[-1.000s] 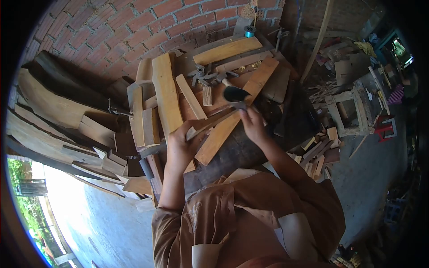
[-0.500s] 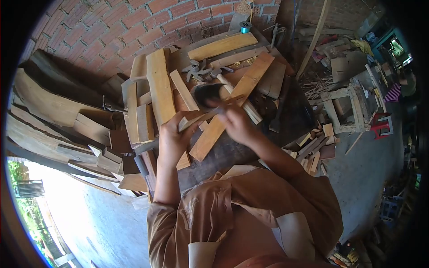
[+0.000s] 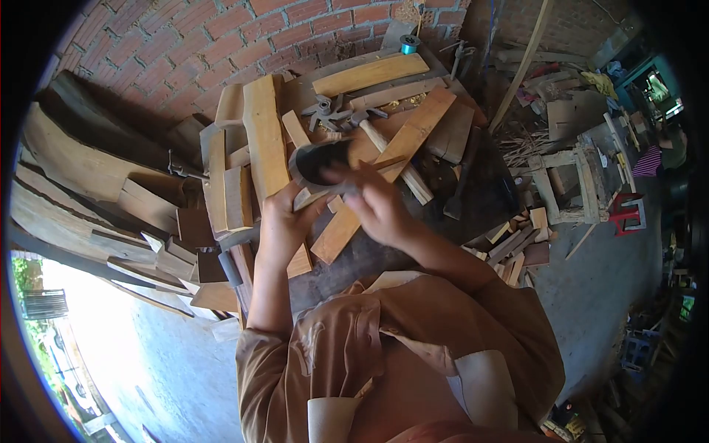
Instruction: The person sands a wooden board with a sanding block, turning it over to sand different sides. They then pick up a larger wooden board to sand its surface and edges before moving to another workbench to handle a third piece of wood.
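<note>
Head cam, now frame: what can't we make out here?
- Head view: dark-bladed tool is motion-blurred; its exact type is unclear.
- Head view: its handle is hidden inside the right hand.
- Head view: wooden strip, lower end covered by the left hand.
- Head view: workshop clutter at the right edge is too small and fisheye-warped.

Left hand (image 3: 284, 221) gripping strip (image 3: 311, 197), right hand (image 3: 380, 210) holding tool (image 3: 321, 161)

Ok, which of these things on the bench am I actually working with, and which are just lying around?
In use:
left hand gripping the thin wood strip
right hand holding the dark-bladed tool

Lying about:
hammer
blue spool
thick plank
wooden stool
</note>
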A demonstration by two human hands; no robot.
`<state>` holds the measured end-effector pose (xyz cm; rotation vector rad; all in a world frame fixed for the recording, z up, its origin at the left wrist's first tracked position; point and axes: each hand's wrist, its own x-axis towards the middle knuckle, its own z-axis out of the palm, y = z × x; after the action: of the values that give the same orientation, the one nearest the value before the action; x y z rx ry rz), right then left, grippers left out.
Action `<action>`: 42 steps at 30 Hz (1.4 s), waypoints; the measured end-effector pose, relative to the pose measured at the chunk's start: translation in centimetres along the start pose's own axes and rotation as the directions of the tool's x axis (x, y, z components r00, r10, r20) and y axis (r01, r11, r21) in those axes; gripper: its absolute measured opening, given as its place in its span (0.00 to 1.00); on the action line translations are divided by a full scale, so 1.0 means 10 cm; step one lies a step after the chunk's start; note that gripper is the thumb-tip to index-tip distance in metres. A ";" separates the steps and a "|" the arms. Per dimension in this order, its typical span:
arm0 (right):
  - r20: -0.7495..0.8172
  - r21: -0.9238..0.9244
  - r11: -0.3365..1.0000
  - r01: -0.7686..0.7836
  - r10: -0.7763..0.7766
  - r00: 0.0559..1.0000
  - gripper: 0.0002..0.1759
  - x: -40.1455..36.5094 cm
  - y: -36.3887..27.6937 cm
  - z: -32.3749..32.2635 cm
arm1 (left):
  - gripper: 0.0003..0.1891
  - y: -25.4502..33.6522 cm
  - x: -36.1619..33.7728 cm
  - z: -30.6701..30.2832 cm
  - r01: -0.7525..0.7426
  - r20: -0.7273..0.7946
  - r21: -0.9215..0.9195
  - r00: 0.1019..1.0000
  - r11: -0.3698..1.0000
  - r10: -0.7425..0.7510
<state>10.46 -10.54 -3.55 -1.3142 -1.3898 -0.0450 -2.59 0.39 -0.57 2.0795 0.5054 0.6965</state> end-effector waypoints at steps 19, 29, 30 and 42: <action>-0.206 -0.324 0.896 -0.304 0.247 0.947 0.15 -0.73 1.05 -0.35 | 0.15 -0.24 -0.03 -0.23 0.099 0.051 -0.079 0.994 0.992 -0.096; -0.020 -0.300 0.905 -0.302 0.310 0.950 0.18 -0.93 1.07 -0.17 | 0.37 -0.41 -0.12 -0.10 0.118 -0.075 -0.476 0.982 0.871 -0.173; -0.013 -0.286 0.859 -0.425 0.440 0.898 0.19 -1.01 1.05 -0.13 | 0.39 -0.47 -0.15 -0.09 0.079 -0.054 -0.552 0.990 0.830 -0.130; -0.062 -0.245 0.839 -0.486 0.486 0.872 0.20 -1.22 1.24 -0.09 | 0.32 -0.39 -0.06 -0.21 0.361 0.058 -0.585 0.912 0.727 -0.406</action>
<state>15.97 -14.39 -19.60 -1.8551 -1.0353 0.1281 -4.79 3.46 -2.99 1.3105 0.6458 0.5853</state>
